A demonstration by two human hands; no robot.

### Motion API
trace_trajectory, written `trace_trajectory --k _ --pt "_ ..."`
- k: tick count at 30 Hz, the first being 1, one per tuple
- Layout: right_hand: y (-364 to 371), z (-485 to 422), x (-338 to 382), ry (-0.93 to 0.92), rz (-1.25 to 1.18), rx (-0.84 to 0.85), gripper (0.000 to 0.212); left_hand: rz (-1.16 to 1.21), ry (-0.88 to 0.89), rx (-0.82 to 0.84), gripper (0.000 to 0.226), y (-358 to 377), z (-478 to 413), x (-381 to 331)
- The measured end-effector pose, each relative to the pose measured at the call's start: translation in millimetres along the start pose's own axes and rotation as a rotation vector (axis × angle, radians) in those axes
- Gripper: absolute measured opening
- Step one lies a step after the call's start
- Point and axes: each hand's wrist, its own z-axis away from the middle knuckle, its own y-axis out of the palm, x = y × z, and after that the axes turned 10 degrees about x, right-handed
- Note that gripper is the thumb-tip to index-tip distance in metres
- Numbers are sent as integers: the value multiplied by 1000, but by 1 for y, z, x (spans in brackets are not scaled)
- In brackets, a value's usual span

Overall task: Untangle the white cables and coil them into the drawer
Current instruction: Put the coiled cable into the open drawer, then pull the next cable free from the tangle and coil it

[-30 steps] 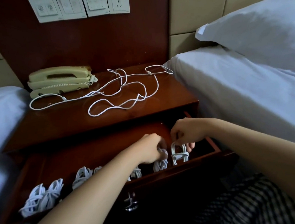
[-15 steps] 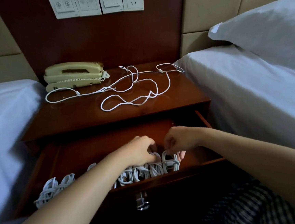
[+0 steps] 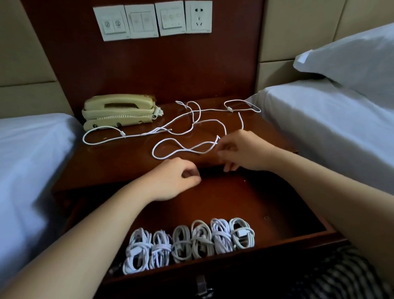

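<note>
Loose white cables (image 3: 190, 126) lie tangled across the dark wooden nightstand top (image 3: 111, 161). Below it the drawer (image 3: 274, 204) stands pulled out, with several coiled white cables (image 3: 190, 243) lined up along its front edge. My left hand (image 3: 173, 178) hovers over the drawer's back at the nightstand's front edge, fingers loosely curled and holding nothing. My right hand (image 3: 242, 150) is above the nightstand's front right part. Its loosely bent fingertips are at the near loop of the loose cables, and nothing is gripped that I can see.
A cream telephone (image 3: 118, 111) sits at the back left of the nightstand. Wall switches and a socket (image 3: 153, 19) are on the panel behind. White beds flank the nightstand at left (image 3: 18, 165) and right (image 3: 339, 125), with a pillow (image 3: 362, 61) on the right one.
Both hands have let go of the coil in the drawer and risen to the nightstand's front edge. The right hand now reaches the loose cables. The view has tilted upward.
</note>
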Motion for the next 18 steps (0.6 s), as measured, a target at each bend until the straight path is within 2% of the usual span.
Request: trace_trajectory --k 2,5,9,13,18 --pt "-2 -12 1 -35 67 -162 15 1 8 -93 14 -11 -1 5" --pt "1 -32 0 -40 199 -263 19 -21 -7 -223 16 -25 -5 15" --pt "14 -56 -3 8 254 -186 31 -82 -121 -299 32 -32 -22 42" --pt "29 -71 -4 74 364 -117 39 -106 -250 -269 53 -28 -32 62" --pt "34 -82 -8 97 316 -159 32 -112 -268 -256 54 -24 -43 64"
